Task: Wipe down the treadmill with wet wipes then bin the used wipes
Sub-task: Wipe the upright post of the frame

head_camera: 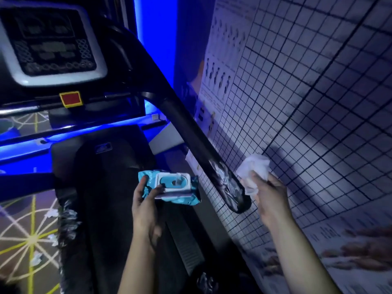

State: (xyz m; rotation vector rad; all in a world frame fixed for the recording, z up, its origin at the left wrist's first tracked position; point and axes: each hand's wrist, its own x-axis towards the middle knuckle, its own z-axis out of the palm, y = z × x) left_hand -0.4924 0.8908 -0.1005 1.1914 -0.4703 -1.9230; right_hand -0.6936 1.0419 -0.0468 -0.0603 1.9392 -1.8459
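Gripping a crumpled wet wipe (253, 170), the right hand (269, 194) should wrap the handrail (191, 128) end firmly while the left hand (146, 200) clasps the wipes pack (171, 187).

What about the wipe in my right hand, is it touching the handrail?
Cannot tell. In the head view the wipe in the right hand meets the outline of the handrail with no visible gap, but it may sit behind it.
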